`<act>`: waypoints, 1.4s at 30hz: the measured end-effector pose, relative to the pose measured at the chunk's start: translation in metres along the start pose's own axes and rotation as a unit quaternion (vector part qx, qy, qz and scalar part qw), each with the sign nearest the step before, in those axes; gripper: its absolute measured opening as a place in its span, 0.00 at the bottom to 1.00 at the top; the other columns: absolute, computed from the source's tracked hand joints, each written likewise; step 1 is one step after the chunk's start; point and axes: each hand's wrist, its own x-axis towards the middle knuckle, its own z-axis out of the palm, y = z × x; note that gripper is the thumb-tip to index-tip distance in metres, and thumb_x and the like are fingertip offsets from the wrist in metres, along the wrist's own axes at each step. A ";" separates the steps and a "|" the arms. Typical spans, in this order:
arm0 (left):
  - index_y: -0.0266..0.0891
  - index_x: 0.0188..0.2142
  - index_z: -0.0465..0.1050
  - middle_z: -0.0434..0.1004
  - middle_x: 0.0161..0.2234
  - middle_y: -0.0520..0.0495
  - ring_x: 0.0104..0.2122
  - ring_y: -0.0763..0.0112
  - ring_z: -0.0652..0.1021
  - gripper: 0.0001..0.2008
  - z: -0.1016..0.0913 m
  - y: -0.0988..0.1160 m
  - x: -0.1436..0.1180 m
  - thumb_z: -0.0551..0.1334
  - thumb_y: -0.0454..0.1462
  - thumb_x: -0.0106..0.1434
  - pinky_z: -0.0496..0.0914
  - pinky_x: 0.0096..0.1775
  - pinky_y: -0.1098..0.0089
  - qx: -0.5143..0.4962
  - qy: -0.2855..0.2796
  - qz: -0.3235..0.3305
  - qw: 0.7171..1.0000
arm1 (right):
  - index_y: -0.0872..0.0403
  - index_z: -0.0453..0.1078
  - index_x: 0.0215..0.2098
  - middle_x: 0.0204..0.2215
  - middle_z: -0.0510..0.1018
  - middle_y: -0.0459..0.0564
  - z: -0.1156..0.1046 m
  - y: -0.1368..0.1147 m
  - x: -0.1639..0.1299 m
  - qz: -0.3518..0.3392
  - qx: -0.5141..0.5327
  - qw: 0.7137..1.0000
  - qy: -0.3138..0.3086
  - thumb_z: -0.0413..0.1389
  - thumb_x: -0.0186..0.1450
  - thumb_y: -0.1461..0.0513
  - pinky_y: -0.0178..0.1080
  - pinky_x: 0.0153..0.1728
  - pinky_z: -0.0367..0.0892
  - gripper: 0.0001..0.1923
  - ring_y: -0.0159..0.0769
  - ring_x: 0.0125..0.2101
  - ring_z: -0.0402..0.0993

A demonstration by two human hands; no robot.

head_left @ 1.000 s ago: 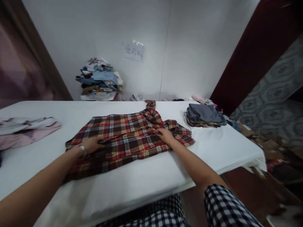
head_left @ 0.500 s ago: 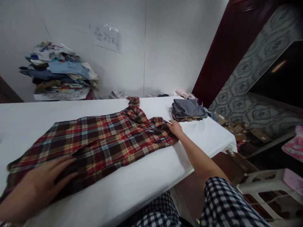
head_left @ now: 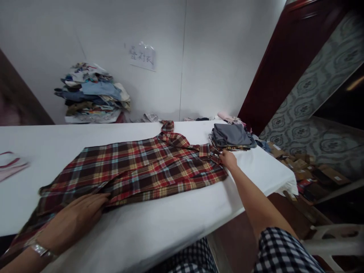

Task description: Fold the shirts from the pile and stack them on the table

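Observation:
A red, brown and yellow plaid shirt (head_left: 142, 167) lies stretched along the white table (head_left: 159, 220), its collar toward the right. My left hand (head_left: 75, 218) rests flat on the shirt's near edge, palm down, with the fingers extended. Over at the shirt's right end, my right hand (head_left: 228, 159) pinches the fabric by the collar or cuff; which of the two I cannot tell. Just beyond that hand sits a stack of folded clothes (head_left: 233, 135) with a grey garment on top.
A tall heap of clothes (head_left: 93, 94) stands behind the table at the left. A pink-and-white cloth (head_left: 11, 165) lies at the table's left. Cardboard boxes (head_left: 301, 167) cover the floor on the right, near a white plastic stool (head_left: 335, 239). A paper sign (head_left: 143, 57) hangs on the wall.
My left hand has settled onto the shirt's near edge, its fingers now flat. My right hand keeps its grip at the collar end. The view has turned slightly left.

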 end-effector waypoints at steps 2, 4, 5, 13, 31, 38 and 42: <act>0.54 0.41 0.80 0.79 0.49 0.55 0.50 0.57 0.78 0.22 0.002 0.003 -0.005 0.49 0.47 0.56 0.69 0.56 0.54 0.022 -0.011 0.023 0.999 | 0.55 0.75 0.38 0.39 0.81 0.57 0.006 0.011 -0.006 0.010 -0.003 1.000 -0.008 0.50 0.66 0.57 0.35 0.33 0.61 0.14 0.41 0.41 0.76; 0.54 0.42 0.80 0.78 0.50 0.55 0.51 0.58 0.77 0.22 0.007 0.004 -0.010 0.49 0.46 0.56 0.69 0.57 0.55 0.037 -0.027 0.041 0.998 | 0.54 0.75 0.37 0.37 0.81 0.55 0.013 0.017 -0.011 0.018 -0.004 1.000 -0.017 0.51 0.65 0.56 0.34 0.31 0.61 0.13 0.40 0.39 0.77; 0.55 0.42 0.80 0.78 0.50 0.55 0.52 0.58 0.76 0.22 0.010 0.004 -0.012 0.50 0.45 0.57 0.69 0.57 0.55 0.040 -0.032 0.047 0.998 | 0.54 0.75 0.37 0.37 0.81 0.55 0.016 0.018 -0.012 0.019 -0.004 1.000 -0.019 0.51 0.65 0.56 0.34 0.31 0.61 0.14 0.40 0.39 0.77; 0.54 0.59 0.67 0.64 0.62 0.49 0.61 0.54 0.67 0.27 0.018 0.001 -0.029 0.56 0.51 0.61 0.60 0.62 0.48 -0.022 -0.022 0.041 0.999 | 0.58 0.73 0.46 0.44 0.78 0.62 0.007 0.014 -0.013 -0.044 -0.007 0.999 0.020 0.52 0.64 0.59 0.42 0.44 0.67 0.16 0.48 0.46 0.75; 0.39 0.54 0.69 0.68 0.59 0.38 0.56 0.55 0.70 0.22 -0.018 0.019 -0.056 0.54 0.47 0.66 0.63 0.58 0.55 -0.014 0.049 -0.197 0.979 | 0.49 0.62 0.63 0.67 0.56 0.56 0.070 -0.157 -0.124 -0.519 0.115 0.831 -0.166 0.51 0.67 0.48 0.60 0.64 0.45 0.29 0.49 0.68 0.45; 0.44 0.60 0.64 0.60 0.65 0.41 0.62 0.55 0.64 0.27 0.000 0.020 -0.085 0.59 0.48 0.63 0.59 0.59 0.51 -0.034 0.009 -0.123 0.992 | 0.45 0.58 0.65 0.68 0.52 0.53 0.069 -0.154 -0.129 -0.511 0.138 0.829 -0.181 0.46 0.70 0.48 0.61 0.64 0.43 0.28 0.46 0.68 0.43; 0.45 0.56 0.70 0.71 0.59 0.46 0.58 0.62 0.70 0.22 -0.009 0.007 -0.086 0.52 0.31 0.64 0.62 0.57 0.57 -0.013 -0.014 -0.092 0.996 | 0.44 0.55 0.67 0.68 0.52 0.51 0.052 -0.170 -0.149 -0.570 0.133 0.786 -0.196 0.49 0.69 0.48 0.59 0.65 0.42 0.30 0.44 0.69 0.42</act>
